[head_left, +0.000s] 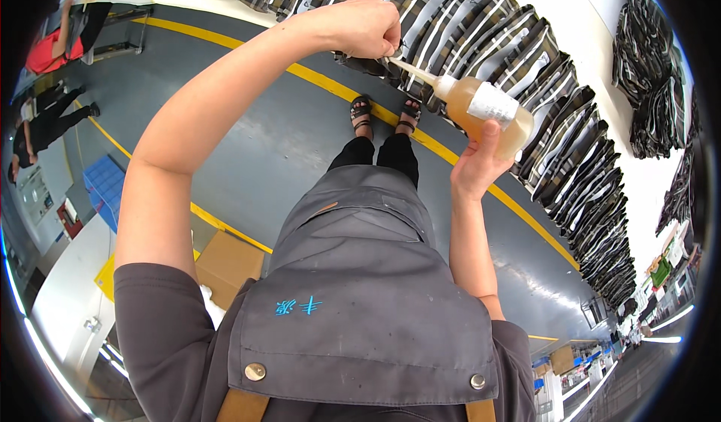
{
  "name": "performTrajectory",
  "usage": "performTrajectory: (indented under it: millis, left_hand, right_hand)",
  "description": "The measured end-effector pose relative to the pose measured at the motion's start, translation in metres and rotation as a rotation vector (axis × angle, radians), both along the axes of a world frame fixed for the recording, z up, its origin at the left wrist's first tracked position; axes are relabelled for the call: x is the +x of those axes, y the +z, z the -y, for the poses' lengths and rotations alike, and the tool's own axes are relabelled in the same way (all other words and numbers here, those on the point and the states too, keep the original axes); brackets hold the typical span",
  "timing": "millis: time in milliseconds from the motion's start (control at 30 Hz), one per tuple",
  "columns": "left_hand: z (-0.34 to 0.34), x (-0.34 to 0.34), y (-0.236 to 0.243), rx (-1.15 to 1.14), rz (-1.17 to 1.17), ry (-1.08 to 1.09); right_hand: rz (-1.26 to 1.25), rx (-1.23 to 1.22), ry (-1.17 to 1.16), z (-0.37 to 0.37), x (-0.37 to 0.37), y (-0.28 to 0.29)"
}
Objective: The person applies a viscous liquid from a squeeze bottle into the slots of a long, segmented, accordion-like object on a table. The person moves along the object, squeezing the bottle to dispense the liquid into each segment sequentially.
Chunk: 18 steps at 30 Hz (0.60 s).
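My right hand (484,159) is wrapped round a clear squeeze bottle (475,112) of amber liquid with a white label. The bottle is tilted, its long thin pale nozzle (413,69) pointing up and left. Beside the nozzle's tip, my left hand (368,27) is closed in a pinch, with its arm reaching across from the left. What those fingers hold is hidden. Just beyond both hands runs a long row of overlapping plaid fabric pieces (511,61) with pale grey curved parts and white edges.
The row lies along a white table (601,69), with more dark plaid stacks (650,69) behind. My sandalled feet (361,110) stand at a yellow floor line (323,80). At left are a blue crate (104,185), a cardboard box (227,264), a white table (64,294) and other people (49,125).
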<state>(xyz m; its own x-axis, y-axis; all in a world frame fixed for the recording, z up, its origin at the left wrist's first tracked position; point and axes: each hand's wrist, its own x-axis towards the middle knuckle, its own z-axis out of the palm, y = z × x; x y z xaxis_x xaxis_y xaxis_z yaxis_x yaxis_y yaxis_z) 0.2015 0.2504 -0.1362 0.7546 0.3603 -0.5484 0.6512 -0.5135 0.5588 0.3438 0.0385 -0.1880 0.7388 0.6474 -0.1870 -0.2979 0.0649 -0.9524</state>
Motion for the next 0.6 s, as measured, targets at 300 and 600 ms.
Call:
performTrajectory:
  millis: [300, 600]
  left_hand:
    - [0.0, -0.002, -0.001, -0.026, 0.019, 0.049]
    - [-0.001, -0.001, 0.0, -0.046, 0.019, 0.063]
  right_hand:
    - [0.092, 0.054, 0.028, 0.008, -0.012, 0.001]
    - [0.123, 0.016, 0.062, 0.009, -0.022, 0.003]
